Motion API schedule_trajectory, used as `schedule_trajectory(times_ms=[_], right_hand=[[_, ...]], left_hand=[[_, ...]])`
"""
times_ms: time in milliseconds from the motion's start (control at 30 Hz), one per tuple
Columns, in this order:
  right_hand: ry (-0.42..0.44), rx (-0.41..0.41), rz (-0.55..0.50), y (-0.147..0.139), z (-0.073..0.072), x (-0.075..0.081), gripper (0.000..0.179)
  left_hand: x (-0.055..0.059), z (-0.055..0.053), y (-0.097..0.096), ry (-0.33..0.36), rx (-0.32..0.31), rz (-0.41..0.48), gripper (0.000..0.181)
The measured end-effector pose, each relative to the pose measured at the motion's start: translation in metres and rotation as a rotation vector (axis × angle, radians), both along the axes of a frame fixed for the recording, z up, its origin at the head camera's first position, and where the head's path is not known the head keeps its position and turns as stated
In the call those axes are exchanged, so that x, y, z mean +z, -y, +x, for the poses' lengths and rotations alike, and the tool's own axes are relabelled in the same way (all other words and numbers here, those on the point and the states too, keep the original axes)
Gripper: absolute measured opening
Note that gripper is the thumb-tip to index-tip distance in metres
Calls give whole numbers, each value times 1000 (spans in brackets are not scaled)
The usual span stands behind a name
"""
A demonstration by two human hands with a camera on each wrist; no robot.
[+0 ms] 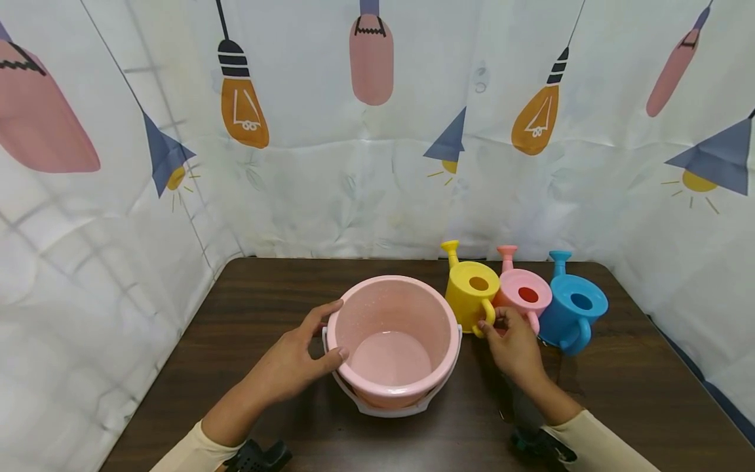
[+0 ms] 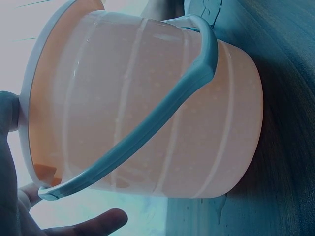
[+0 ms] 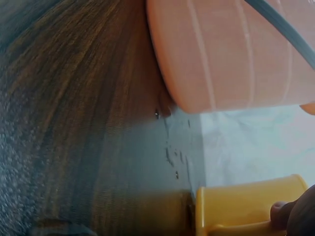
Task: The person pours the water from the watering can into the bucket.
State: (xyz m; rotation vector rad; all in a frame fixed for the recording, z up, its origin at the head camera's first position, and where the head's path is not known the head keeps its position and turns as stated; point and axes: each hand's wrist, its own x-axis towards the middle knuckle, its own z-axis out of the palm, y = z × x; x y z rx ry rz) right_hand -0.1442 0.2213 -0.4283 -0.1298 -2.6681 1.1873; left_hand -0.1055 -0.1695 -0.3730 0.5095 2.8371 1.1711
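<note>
Pinching yel. can [image 1: 463, 303]: R fingers [image 1: 489, 331] | L fingers [image 1: 318, 314] wide, on pink bkt [image 1: 394, 391] | wood tbl [image 1: 271, 288], lamp-print cloth [image 1: 307, 190] bkgd

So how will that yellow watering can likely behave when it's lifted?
The yellow watering can looks like smooth moulded plastic, so it's probably stiff, fairly light unless filled, and perhaps slightly slippery. With its handle set opposite the spout, it might tip spout-down.

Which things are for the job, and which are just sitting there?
For the job:
pink bucket, touched by the left hand
yellow watering can, its handle pinched by the right hand

Probably just there:
pink watering can
blue watering can
printed cloth
</note>
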Motion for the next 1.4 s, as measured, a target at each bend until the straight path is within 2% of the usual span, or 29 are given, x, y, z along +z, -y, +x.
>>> schedule_trajectory(times_ms=[300,533,767,1033,1400], right_hand=[[19,-4,17,2,-1,-6,36],[58,11,0,2,-1,-2,41],[61,28,11,0,6,5,53],[0,26,110,-5,19,16,54],[-169,-64,190,-23,36,27,44]], left_hand=[[-1,1,0,7,-5,11,76],[0,1,1,6,-7,14,76],[1,0,2,4,-3,3,76],[1,0,1,10,-6,7,76],[2,1,1,3,-8,9,77]])
